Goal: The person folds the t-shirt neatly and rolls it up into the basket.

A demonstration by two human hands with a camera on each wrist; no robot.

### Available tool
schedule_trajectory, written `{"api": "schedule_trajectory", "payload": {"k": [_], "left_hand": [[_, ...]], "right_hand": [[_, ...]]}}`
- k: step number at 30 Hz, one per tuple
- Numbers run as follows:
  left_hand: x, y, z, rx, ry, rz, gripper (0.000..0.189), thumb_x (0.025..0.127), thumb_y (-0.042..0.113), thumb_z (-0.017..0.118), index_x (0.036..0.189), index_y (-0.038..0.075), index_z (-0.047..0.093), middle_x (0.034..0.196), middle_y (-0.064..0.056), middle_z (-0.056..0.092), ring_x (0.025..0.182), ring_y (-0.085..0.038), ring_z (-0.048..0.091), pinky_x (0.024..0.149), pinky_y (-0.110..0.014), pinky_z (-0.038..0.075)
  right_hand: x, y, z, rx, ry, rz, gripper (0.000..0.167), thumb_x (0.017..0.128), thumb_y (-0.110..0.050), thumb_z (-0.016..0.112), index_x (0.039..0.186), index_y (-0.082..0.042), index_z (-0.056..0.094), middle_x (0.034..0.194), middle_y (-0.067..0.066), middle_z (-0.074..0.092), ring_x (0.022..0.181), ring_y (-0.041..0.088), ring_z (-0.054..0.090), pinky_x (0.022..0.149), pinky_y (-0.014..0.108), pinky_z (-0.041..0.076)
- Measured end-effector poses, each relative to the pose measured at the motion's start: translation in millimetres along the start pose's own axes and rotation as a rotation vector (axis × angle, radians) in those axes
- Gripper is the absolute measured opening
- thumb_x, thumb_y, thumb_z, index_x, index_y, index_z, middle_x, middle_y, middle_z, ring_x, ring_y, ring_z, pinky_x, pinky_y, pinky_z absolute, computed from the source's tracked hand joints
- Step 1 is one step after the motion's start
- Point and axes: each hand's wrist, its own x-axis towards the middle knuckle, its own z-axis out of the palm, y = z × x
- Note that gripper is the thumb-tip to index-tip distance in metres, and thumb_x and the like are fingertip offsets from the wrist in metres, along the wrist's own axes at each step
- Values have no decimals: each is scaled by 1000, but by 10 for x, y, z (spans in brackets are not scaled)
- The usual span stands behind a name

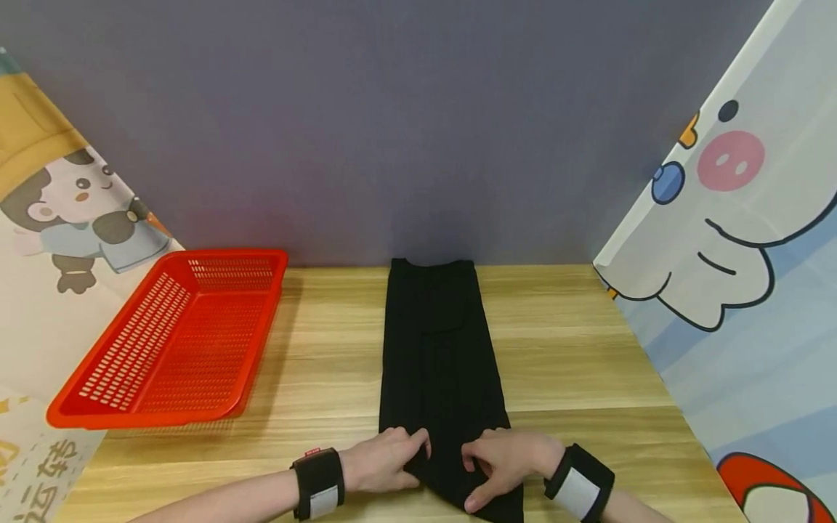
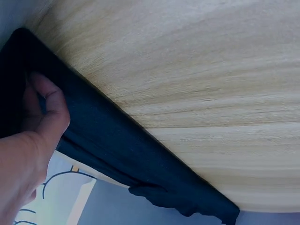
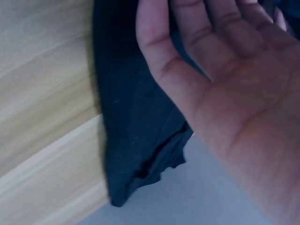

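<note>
A black garment (image 1: 438, 349), folded into a long strip, lies flat from the back of the table toward the front; its exact kind is hard to tell. At its near left edge my left hand (image 1: 387, 459) pinches the cloth between thumb and curled fingers. That same hand (image 2: 35, 136) shows in the left wrist view, its fingertips partly hidden by dark fabric. My right hand (image 1: 506, 461) rests on the near right part of the garment, thumb and index finger apart. In the right wrist view, the right hand's fingers (image 3: 197, 37) look loosely extended over the cloth.
On the left stands a red plastic basket (image 1: 209, 341) with slotted walls. A grey panel (image 1: 327, 131) rises behind the wooden table (image 1: 575, 349). Cartoon-printed sheets (image 1: 739, 254) flank both sides.
</note>
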Motion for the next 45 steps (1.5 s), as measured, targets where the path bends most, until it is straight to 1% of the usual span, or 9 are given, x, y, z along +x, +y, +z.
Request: {"api": "schedule_trajectory", "payload": {"k": [3, 8, 13, 18, 25, 32, 37, 42, 45], "left_hand": [[2, -12, -13, 16, -5, 3, 35, 83, 15, 79, 108, 16, 54, 71, 12, 52, 63, 8, 43, 57, -9, 37], [10, 5, -32, -59, 8, -63, 21, 91, 13, 68, 109, 13, 58, 61, 17, 38, 47, 8, 32, 46, -11, 31], [34, 21, -18, -115, 66, -114, 11, 97, 11, 58, 108, 9, 58, 59, 17, 39, 42, 11, 33, 42, -10, 31], [54, 8, -23, -81, 45, -85, 21, 92, 4, 63, 111, 10, 56, 71, 13, 49, 53, 7, 40, 49, -11, 35], [47, 13, -54, -30, 25, -21, 42, 77, -5, 70, 114, 10, 54, 93, 2, 64, 71, 2, 49, 59, -11, 41], [31, 54, -48, -34, 35, -102, 45, 76, -5, 67, 117, 8, 58, 66, 13, 45, 52, 5, 38, 47, -10, 33], [28, 87, -50, -1, 32, -139, 41, 77, -2, 66, 116, 9, 61, 61, 15, 34, 49, 4, 33, 45, -12, 29], [43, 91, -27, -6, 53, -151, 26, 87, 8, 61, 113, 6, 66, 56, 17, 35, 43, 7, 30, 42, -12, 28], [50, 90, -10, -23, 61, -143, 22, 94, 11, 56, 111, 3, 67, 55, 17, 37, 40, 10, 31, 40, -12, 30]], "right_hand": [[19, -58, 46, -126, 32, 9, 37, 81, -55, 78, 92, -26, 59, 73, -15, 54, 63, 2, 49, 59, 22, 41], [45, -136, 128, -283, 100, 23, 42, 78, -59, 77, 97, -23, 66, 78, -11, 60, 67, 4, 52, 61, 25, 42], [84, -154, 180, -319, 158, -9, 28, 78, -41, 77, 94, -20, 68, 64, -13, 49, 55, 2, 39, 49, 23, 30], [85, -131, 164, -263, 161, -6, 13, 76, -17, 71, 88, -19, 65, 61, -13, 43, 52, 3, 36, 48, 23, 29], [60, -102, 112, -214, 192, 27, 33, 81, -7, 68, 114, -12, 69, 84, -1, 64, 72, 7, 53, 67, 28, 45], [82, -65, 138, -141, 258, -2, 30, 81, 2, 65, 108, -9, 71, 76, -6, 61, 65, 3, 46, 62, 25, 42], [102, -37, 150, -73, 304, -33, 23, 82, 4, 63, 100, -7, 72, 81, -7, 65, 65, 2, 45, 61, 24, 41], [117, 0, 180, 28, 318, -46, 16, 93, -2, 54, 84, -11, 64, 64, -13, 42, 53, 0, 35, 50, 20, 30], [110, 35, 199, 57, 326, -50, 17, 96, -3, 52, 89, -11, 65, 68, -10, 53, 55, -2, 41, 52, 19, 35]]}}
